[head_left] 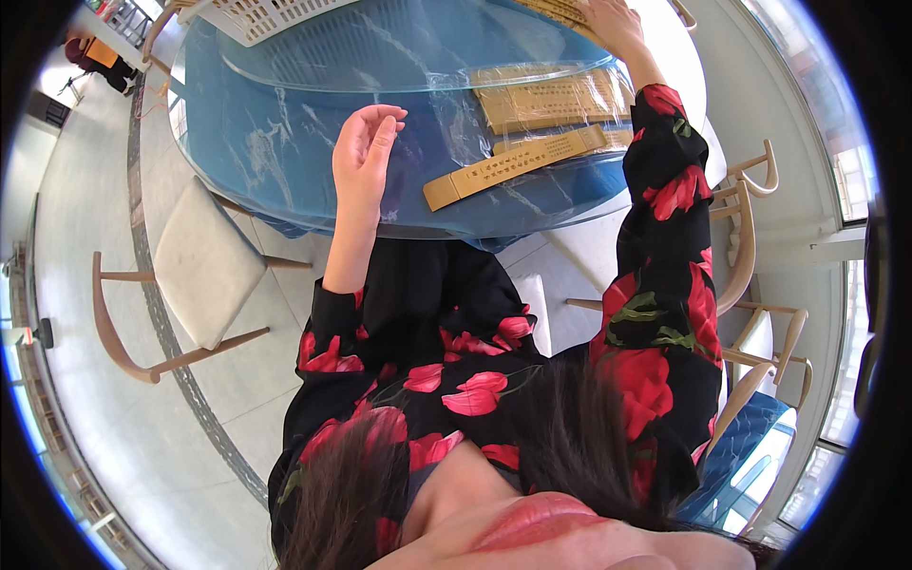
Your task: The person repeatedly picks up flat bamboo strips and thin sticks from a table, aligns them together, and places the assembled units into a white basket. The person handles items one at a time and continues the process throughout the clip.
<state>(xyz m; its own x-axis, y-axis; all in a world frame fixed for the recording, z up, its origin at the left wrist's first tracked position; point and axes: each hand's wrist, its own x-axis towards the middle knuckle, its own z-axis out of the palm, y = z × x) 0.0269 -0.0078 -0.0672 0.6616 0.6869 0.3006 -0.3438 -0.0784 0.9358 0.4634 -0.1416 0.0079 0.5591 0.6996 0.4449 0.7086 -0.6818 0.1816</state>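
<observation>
My left hand (365, 154) hovers over the near edge of the blue table, palm turned inward. Its fingers are loosely bent with nothing in them. My right arm stretches to the far right side, where my right hand (616, 25) bends its fingers at the end of some long gold packets (559, 9); the picture's top edge cuts off part of this. A flat gold paper sleeve (515, 167) with dark printing lies slanted near the table's front edge. Behind it, several more gold sleeves (546, 103) lie side by side, overlapping.
Glossy clear film covers the round blue table (285, 123), which has a raised turntable (399, 71). A white plastic basket (261, 19) stands at the far left. Wooden chairs (204, 271) are to the left and right. A person (100, 62) is far off at upper left.
</observation>
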